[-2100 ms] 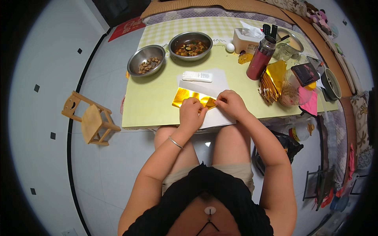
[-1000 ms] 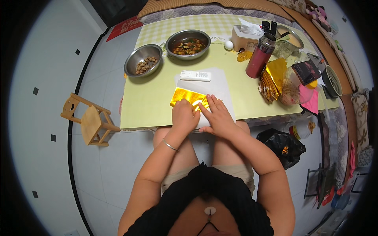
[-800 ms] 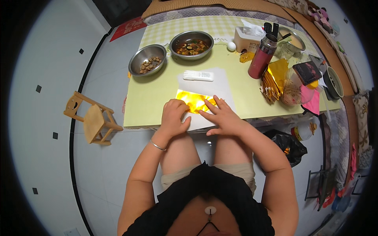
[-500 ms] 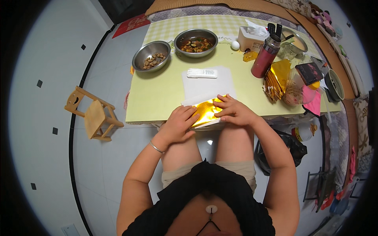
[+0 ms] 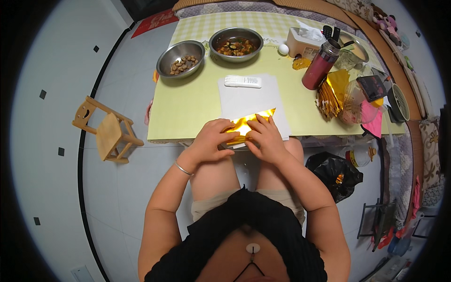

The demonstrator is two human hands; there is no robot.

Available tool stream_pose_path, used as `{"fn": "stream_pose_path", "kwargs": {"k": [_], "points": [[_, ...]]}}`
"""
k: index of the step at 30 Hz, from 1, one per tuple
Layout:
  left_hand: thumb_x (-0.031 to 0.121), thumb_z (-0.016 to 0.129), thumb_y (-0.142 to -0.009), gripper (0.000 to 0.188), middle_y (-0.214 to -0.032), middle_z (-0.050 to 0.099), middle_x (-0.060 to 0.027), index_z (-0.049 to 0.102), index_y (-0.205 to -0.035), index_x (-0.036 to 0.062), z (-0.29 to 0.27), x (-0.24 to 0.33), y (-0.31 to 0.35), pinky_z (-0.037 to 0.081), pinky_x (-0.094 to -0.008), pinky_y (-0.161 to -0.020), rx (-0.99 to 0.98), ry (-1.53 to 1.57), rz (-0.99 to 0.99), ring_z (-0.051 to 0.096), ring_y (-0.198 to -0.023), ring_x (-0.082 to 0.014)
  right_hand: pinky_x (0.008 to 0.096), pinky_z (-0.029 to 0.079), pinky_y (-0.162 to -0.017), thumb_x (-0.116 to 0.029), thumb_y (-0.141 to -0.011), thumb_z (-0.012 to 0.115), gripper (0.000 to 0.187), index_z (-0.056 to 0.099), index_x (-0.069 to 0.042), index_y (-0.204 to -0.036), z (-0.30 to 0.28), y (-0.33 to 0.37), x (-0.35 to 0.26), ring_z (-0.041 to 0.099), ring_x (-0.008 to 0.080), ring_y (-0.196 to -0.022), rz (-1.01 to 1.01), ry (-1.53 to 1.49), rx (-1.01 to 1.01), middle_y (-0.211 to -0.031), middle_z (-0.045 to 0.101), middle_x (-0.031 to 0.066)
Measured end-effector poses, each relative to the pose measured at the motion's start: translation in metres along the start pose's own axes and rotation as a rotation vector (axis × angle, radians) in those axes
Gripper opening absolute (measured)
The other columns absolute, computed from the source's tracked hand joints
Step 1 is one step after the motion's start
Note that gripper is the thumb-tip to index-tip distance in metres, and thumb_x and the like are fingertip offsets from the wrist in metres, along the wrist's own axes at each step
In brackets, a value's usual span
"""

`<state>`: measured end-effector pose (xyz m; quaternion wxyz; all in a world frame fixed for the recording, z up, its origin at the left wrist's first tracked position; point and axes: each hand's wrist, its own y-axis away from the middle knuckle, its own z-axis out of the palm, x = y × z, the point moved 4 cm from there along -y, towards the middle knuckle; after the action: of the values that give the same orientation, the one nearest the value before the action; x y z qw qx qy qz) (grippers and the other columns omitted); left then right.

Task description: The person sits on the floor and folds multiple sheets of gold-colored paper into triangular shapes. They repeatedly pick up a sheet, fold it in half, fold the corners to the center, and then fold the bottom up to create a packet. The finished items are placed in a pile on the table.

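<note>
Two hands are on the foil [image 5: 240, 128], which lies at the near edge of the tabletop [image 5: 183, 110], over the near part of the white paper [image 5: 249, 101]. Half a second ago the foil showed as a broader face between the hands; now it shows as a narrower band, and the right hand [image 5: 267, 140] has shifted left, closer to the left hand [image 5: 211, 137]. Two seconds ago the foil lay farther up the paper, nearer the white pack [image 5: 242, 82]. The pack and both bowls are unchanged in arrangement.

Left grip: wide — thumb apart from the fingers, fingertips resting on the foil's left end. Right grip: fingers bent over the foil's right part, thumb near its lower edge; whether they pinch it cannot be told. The foil's long axis runs obliquely, from near left to far right — a pointed corner stands clear beyond the right fingers, directed away from the person and to the right. Its left end is partly hidden by the left fingers.
</note>
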<state>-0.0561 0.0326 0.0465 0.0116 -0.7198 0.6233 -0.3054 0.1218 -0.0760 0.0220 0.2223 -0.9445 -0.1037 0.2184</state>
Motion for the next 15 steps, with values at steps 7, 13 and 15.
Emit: {"fn": "stream_pose_path", "kwargs": {"k": [7, 13, 15], "points": [[0.021, 0.082, -0.074, 0.031, -0.119, 0.067, -0.0100, 0.073, -0.102, 0.0112, 0.023, 0.011, 0.003, 0.043, -0.0563, -0.107, 0.115, -0.266, 0.076, 0.062, -0.114, -0.0324, 0.0626, 0.033, -0.110, -0.019, -0.081, 0.078, 0.017, 0.068, -0.009, -0.091, 0.007, 0.000, 0.003, 0.051, 0.0434, -0.131, 0.000, -0.025, 0.053, -0.128, 0.064, 0.0122], [0.018, 0.080, -0.076, 0.019, -0.110, 0.068, -0.0077, 0.072, -0.090, 0.0086, 0.004, -0.021, 0.010, 0.045, -0.0476, -0.102, 0.200, 0.042, -0.127, 0.061, -0.111, -0.0318, 0.0631, 0.033, -0.110, -0.018, -0.082, 0.077, 0.016, 0.066, -0.005, -0.082, 0.008, -0.004, 0.000, 0.056, 0.0431, -0.126, 0.123, -0.095, 0.162, -0.128, 0.064, 0.0169], [0.018, 0.079, -0.078, 0.016, -0.103, 0.066, -0.0071, 0.070, -0.084, 0.0071, 0.004, -0.030, 0.006, 0.046, -0.0426, -0.093, 0.251, 0.137, -0.195, 0.058, -0.104, -0.0317, 0.0654, 0.031, -0.111, -0.018, -0.081, 0.076, 0.016, 0.066, -0.005, -0.081, 0.013, -0.004, 0.001, 0.055, 0.0439, -0.125, 0.176, -0.114, 0.210, -0.129, 0.063, 0.0194]]}}
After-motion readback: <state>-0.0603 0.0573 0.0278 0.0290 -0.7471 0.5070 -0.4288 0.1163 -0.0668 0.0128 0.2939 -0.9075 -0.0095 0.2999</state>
